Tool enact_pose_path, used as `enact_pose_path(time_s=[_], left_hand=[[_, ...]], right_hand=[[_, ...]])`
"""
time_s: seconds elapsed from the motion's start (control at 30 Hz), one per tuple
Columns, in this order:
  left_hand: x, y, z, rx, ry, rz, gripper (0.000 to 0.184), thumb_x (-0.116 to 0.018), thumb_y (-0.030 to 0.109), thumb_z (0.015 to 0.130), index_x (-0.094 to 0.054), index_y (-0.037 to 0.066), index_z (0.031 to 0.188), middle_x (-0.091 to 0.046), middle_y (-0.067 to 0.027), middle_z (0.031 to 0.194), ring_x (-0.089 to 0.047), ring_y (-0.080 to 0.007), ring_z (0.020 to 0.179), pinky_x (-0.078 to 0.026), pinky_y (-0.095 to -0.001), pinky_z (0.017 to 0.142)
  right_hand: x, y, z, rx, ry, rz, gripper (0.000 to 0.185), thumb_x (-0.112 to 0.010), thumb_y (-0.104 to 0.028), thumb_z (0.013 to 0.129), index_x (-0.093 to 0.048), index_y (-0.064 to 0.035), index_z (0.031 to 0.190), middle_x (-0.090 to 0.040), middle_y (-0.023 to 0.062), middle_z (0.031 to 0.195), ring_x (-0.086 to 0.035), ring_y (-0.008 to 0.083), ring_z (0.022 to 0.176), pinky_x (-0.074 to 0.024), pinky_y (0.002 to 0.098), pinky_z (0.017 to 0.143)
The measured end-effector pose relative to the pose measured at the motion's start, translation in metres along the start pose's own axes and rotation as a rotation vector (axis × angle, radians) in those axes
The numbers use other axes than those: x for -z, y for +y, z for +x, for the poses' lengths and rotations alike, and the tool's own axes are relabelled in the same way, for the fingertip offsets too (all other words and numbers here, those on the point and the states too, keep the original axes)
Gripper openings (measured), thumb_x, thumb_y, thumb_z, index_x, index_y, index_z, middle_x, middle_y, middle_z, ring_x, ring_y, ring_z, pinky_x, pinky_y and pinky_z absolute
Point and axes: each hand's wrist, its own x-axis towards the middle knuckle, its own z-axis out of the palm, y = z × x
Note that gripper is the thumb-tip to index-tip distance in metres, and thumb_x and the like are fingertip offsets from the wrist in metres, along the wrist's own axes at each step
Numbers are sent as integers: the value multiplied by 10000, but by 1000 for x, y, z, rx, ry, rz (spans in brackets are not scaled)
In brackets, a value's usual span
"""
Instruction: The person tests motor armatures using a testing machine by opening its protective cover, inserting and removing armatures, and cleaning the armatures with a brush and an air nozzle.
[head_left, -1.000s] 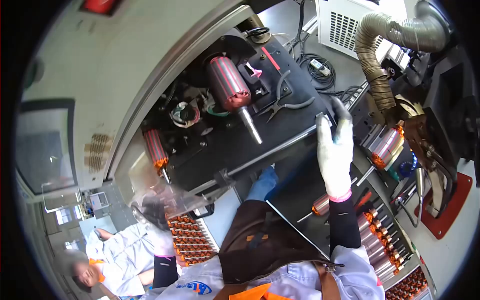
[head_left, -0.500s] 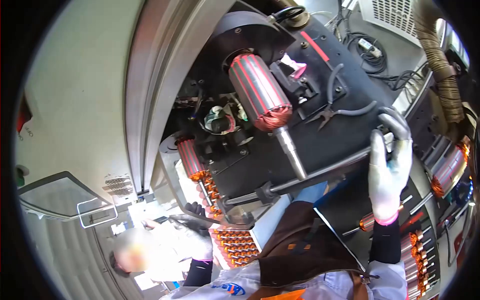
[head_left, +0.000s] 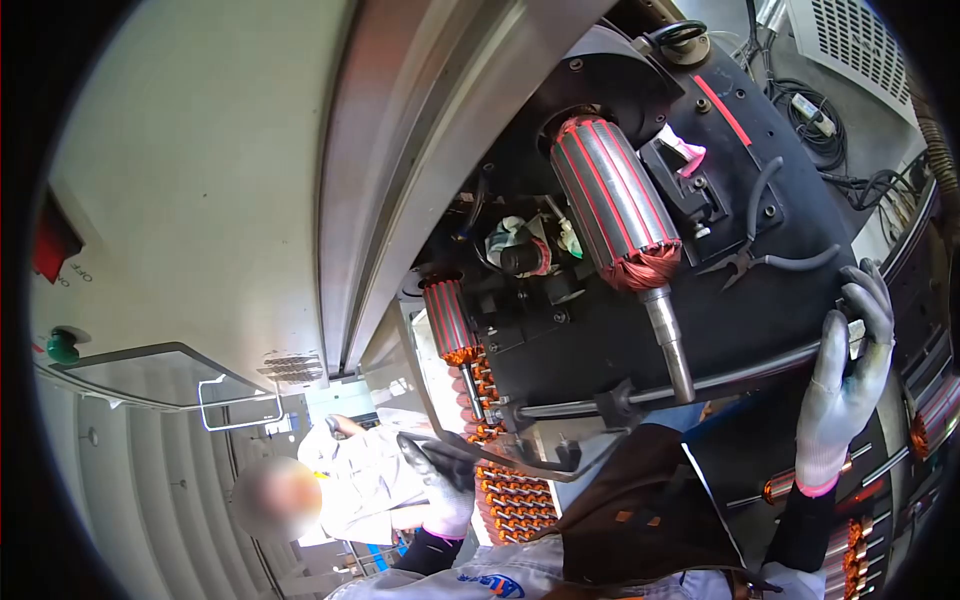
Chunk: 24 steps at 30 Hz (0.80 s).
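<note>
My right hand (head_left: 848, 385), in a white glove with grey-coated fingers, rests at the right corner of a black machine bed (head_left: 625, 340), near the end of a steel bar (head_left: 745, 375). Its fingers are stretched and apart. My left hand (head_left: 445, 490), in a similar glove, is beside the curved edge of a clear guard (head_left: 510, 460); its fingers look spread, and whether they touch the guard is unclear. A large armature (head_left: 615, 195) with red slot strips and copper windings sits in the machine, its shaft pointing towards me. Cutting pliers (head_left: 755, 260) lie open on the bed.
A smaller armature (head_left: 448, 320) is mounted at the left. Rows of copper-wound armatures (head_left: 515, 505) stand below it, with more armatures (head_left: 850, 560) at lower right. A co-worker in pale clothes (head_left: 370, 475) is at lower left. A large grey panel (head_left: 190, 190) fills the upper left.
The view has swung so that the machine and both hands appear further right. My left hand's fingers look more spread; my right hand stays at the bed's corner.
</note>
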Motion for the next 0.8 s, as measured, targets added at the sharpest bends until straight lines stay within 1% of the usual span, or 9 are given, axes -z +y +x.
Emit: enact_pose_path(time_s=[0.03, 0.17, 0.2, 0.3, 0.33, 0.43, 0.57, 0.73, 0.8], left_hand=[[-10, -3, -3, -97, 49, 345, 557, -455, 660, 895, -471, 107, 828, -468, -31, 698, -451, -162, 642, -405, -316, 673], [4, -19, 7, -227, 63, 165, 441, -496, 534, 932, -469, 105, 830, -463, -21, 690, -447, -153, 646, -390, -314, 654], [7, -19, 8, -232, 63, 169, 441, -496, 534, 932, -469, 105, 830, -463, -21, 690, -447, -153, 646, -390, -314, 654], [14, -16, 14, -198, 6, 265, 280, -536, 360, 945, -462, 107, 853, -461, -14, 703, -448, -146, 652, -380, -301, 659], [22, -15, 16, -201, 7, 267, 280, -536, 360, 945, -462, 107, 853, -461, -14, 703, -448, -146, 652, -380, -301, 659], [58, -9, 29, -185, -220, 409, 565, -393, 693, 898, -420, 130, 865, -474, -24, 829, -456, -133, 756, -406, -310, 696], [24, -14, 19, -292, -65, 479, 552, -431, 687, 886, -398, 136, 869, -425, -13, 786, -424, -140, 722, -400, -322, 712], [34, -12, 24, -306, -77, 563, 560, -477, 690, 857, -382, 138, 874, -391, -8, 766, -409, -142, 711, -391, -314, 713], [34, -14, 26, -323, -46, 433, 211, -519, 300, 894, -416, 119, 861, -427, -5, 726, -429, -125, 654, -395, -298, 672]], right_hand=[[0, 1, 0, 9, 3, -10, 294, -542, 52, 855, -544, -18, 1140, -576, 158, 1200, -495, 301, 1229, -353, 397, 1051], [-1, 3, -1, 28, 10, -23, 299, -519, 57, 860, -537, -17, 1148, -571, 164, 1203, -478, 308, 1247, -346, 406, 1061], [-1, 3, -1, 29, 8, -17, 298, -513, 56, 861, -535, -17, 1149, -571, 165, 1202, -472, 312, 1253, -344, 410, 1063], [-2, 6, -3, 13, 13, 4, 298, -502, 54, 862, -528, -20, 1149, -571, 170, 1198, -460, 321, 1264, -337, 419, 1069], [-3, 7, -4, -4, 13, 16, 297, -497, 54, 862, -525, -23, 1148, -572, 173, 1196, -455, 325, 1268, -332, 424, 1073], [-9, 7, -7, -32, 27, 45, 297, -490, 56, 860, -518, -27, 1144, -573, 178, 1191, -448, 332, 1274, -327, 434, 1076], [-6, 10, -8, -30, 35, 45, 301, -481, 62, 855, -512, -29, 1139, -573, 184, 1183, -444, 341, 1276, -327, 447, 1075], [-6, 9, -6, 8, 19, 23, 305, -472, 68, 854, -511, -31, 1140, -573, 188, 1178, -442, 353, 1276, -331, 454, 1073], [-5, 9, -6, 4, 23, 22, 306, -471, 68, 854, -511, -32, 1141, -573, 188, 1178, -442, 356, 1276, -332, 455, 1073]])
